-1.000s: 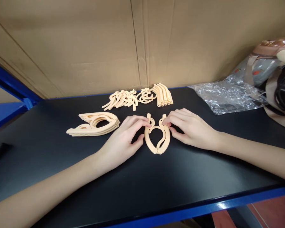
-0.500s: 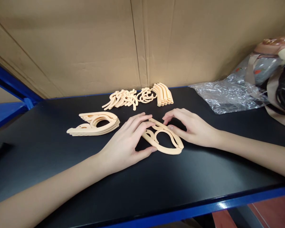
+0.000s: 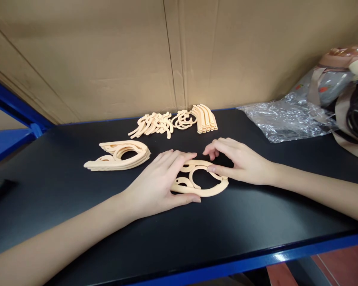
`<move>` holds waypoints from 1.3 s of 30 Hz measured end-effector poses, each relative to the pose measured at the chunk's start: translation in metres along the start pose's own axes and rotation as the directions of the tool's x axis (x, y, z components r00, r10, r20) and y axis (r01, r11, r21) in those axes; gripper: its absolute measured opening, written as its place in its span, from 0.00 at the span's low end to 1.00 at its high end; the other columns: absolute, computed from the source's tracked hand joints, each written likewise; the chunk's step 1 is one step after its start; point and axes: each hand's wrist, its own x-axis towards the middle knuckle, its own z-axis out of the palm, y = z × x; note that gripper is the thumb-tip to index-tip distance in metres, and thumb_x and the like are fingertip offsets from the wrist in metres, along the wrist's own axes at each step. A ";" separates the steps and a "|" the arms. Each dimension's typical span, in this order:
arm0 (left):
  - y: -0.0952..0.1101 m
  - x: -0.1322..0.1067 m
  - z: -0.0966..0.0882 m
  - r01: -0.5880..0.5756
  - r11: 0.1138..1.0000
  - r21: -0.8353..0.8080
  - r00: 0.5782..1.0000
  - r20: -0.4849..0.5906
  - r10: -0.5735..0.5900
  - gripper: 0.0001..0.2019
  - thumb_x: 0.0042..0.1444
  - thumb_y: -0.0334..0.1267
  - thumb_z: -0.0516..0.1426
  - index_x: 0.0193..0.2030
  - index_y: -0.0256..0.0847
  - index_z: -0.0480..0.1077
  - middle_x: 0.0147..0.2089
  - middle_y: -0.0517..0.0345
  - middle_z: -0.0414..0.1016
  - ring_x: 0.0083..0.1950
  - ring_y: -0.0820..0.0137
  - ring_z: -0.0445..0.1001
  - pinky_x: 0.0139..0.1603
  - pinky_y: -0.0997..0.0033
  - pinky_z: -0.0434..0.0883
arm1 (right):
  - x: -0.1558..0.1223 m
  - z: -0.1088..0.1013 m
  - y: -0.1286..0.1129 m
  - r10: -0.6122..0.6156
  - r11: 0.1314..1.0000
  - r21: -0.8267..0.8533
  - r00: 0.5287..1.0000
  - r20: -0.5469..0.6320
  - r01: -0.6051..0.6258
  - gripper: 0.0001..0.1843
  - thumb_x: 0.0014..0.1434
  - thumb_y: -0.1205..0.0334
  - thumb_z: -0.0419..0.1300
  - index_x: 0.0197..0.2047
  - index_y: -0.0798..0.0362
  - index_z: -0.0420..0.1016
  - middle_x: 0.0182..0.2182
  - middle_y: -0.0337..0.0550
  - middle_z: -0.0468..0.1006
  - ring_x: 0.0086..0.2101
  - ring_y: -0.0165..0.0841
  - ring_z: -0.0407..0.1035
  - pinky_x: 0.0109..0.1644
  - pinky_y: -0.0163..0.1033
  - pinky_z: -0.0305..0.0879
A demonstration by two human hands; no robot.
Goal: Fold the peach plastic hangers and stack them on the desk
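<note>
A cream plastic folding hanger (image 3: 201,184) lies flat on the black tabletop (image 3: 197,238) between my hands. My left hand (image 3: 159,180) rests on its left end, fingers over the top edge and thumb under the near edge. My right hand (image 3: 241,163) touches its right end with thumb and curled fingers. To the left lies a stack of folded hangers (image 3: 119,155). Farther back sits a loose pile of hanger parts (image 3: 173,119).
A cardboard wall (image 3: 167,55) stands behind the table. Crumpled clear plastic (image 3: 283,119) lies at the back right, with a bag and a grey container (image 3: 340,79) beyond it. A blue frame edge (image 3: 256,260) runs along the table front.
The hanger was upright in a loop with both hands pinching its top ends; it has been turned and laid flat sideways, and my hands have followed it down.
</note>
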 end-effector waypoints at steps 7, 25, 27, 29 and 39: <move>0.000 0.002 -0.004 -0.134 0.937 0.323 0.972 -0.140 0.187 0.32 0.57 0.56 0.58 0.58 0.31 0.61 0.54 0.39 0.72 0.54 0.52 0.71 0.58 0.53 0.63 | -0.001 0.000 -0.010 0.168 0.856 0.461 0.970 0.175 -0.231 0.15 0.62 0.52 0.59 0.31 0.55 0.69 0.24 0.32 0.63 0.26 0.26 0.57 0.30 0.34 0.53; -0.001 0.004 -0.004 -0.104 0.944 0.312 0.982 -0.116 0.147 0.30 0.58 0.53 0.58 0.60 0.33 0.60 0.58 0.44 0.70 0.53 0.57 0.69 0.53 0.57 0.63 | 0.001 -0.003 -0.013 0.229 0.611 0.723 0.947 0.226 -0.320 0.13 0.61 0.52 0.61 0.36 0.54 0.77 0.26 0.34 0.69 0.26 0.24 0.60 0.29 0.31 0.54; -0.001 0.004 -0.004 -0.112 0.933 0.341 0.978 -0.127 0.164 0.29 0.59 0.52 0.58 0.59 0.32 0.61 0.57 0.43 0.71 0.52 0.56 0.70 0.53 0.56 0.63 | 0.001 -0.003 -0.014 0.229 0.618 0.715 0.945 0.234 -0.327 0.14 0.61 0.51 0.61 0.37 0.55 0.76 0.26 0.34 0.68 0.27 0.24 0.60 0.29 0.31 0.53; 0.000 0.004 -0.004 -0.120 0.920 0.374 0.974 -0.136 0.182 0.28 0.59 0.51 0.57 0.59 0.31 0.62 0.57 0.43 0.71 0.52 0.56 0.70 0.53 0.56 0.64 | 0.001 -0.003 -0.013 0.231 0.628 0.703 0.943 0.240 -0.333 0.15 0.61 0.51 0.61 0.38 0.56 0.76 0.26 0.34 0.67 0.27 0.24 0.59 0.29 0.31 0.51; 0.004 0.003 -0.012 -0.056 0.912 0.406 0.974 -0.178 0.139 0.26 0.60 0.48 0.56 0.58 0.31 0.63 0.55 0.44 0.74 0.53 0.58 0.73 0.57 0.54 0.63 | 0.001 -0.002 -0.008 0.239 0.698 0.684 0.970 0.053 -0.210 0.19 0.67 0.50 0.52 0.30 0.54 0.71 0.29 0.36 0.69 0.32 0.27 0.63 0.39 0.34 0.60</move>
